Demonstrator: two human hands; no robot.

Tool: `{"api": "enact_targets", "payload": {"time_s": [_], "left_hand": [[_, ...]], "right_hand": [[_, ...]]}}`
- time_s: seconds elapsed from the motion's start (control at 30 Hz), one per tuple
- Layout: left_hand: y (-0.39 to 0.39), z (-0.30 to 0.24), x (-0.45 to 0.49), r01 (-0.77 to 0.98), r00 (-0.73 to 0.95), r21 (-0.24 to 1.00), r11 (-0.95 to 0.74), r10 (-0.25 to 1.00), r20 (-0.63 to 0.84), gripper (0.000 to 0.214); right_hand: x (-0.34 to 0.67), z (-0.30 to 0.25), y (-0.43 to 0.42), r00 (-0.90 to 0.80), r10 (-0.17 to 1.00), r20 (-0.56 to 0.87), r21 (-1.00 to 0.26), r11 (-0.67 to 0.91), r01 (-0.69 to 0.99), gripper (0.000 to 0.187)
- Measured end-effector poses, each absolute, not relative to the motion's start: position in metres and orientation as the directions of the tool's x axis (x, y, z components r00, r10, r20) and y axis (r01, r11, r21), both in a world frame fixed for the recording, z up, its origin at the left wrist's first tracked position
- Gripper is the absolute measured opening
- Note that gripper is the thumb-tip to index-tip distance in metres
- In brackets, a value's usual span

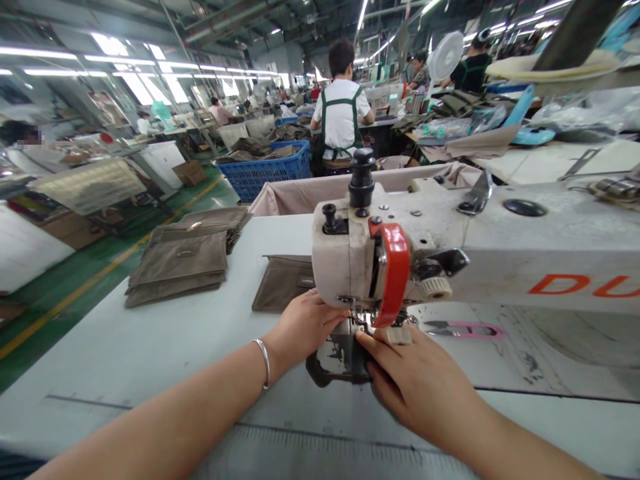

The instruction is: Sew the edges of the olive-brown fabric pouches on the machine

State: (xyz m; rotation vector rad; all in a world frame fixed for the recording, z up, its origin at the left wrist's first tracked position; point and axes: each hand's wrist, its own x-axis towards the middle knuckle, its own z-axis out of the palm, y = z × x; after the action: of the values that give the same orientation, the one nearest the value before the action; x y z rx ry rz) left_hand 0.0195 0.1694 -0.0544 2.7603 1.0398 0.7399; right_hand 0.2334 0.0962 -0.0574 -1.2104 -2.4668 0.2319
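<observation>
My left hand, with a silver bangle at the wrist, reaches to the left side of the sewing machine's needle area. Its thumb and fingers are closed together there; what they pinch is hidden. Just behind it lies a brown fabric pouch with a small label, partly covered by the machine head. On the near right of the needle, my right hand is closed, fingertips against a dark piece that I cannot identify. An orange-red guard hangs close above the right fingers.
Pink-handled thread snips lie right of my right hand. A stack of brown pouches sits at the table's left. A ruler scale runs along the front. Beyond are a pinkish cloth-lined bin, a blue crate and a seated co-worker.
</observation>
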Motion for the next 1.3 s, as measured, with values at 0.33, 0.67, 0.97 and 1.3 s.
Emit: {"api": "enact_targets", "payload": {"time_s": [0.33, 0.67, 0.97, 1.3], "left_hand": [[0.172, -0.038, 0.011, 0.628, 0.725, 0.118, -0.77, 0.633, 0.273, 0.015], [0.138, -0.006, 0.029, 0.708, 0.677, 0.279, -0.648, 0.736, -0.009, 0.033], [0.135, 0.0, 0.039, 0.664, 0.652, 0.461, -0.589, 0.758, 0.028, 0.036], [0.118, -0.011, 0.045, 0.667, 0.627, 0.412, -0.621, 0.766, 0.139, 0.028]], "right_hand": [[0.233, -0.056, 0.096, -0.545, 0.775, 0.32, -0.323, 0.63, 0.706, 0.03], [0.233, -0.059, 0.096, -0.593, 0.749, 0.295, -0.314, 0.662, 0.68, 0.046], [0.23, -0.054, 0.093, -0.562, 0.788, 0.252, -0.27, 0.615, 0.741, 0.044], [0.234, -0.059, 0.093, -0.582, 0.771, 0.258, -0.245, 0.635, 0.732, 0.046]]}}
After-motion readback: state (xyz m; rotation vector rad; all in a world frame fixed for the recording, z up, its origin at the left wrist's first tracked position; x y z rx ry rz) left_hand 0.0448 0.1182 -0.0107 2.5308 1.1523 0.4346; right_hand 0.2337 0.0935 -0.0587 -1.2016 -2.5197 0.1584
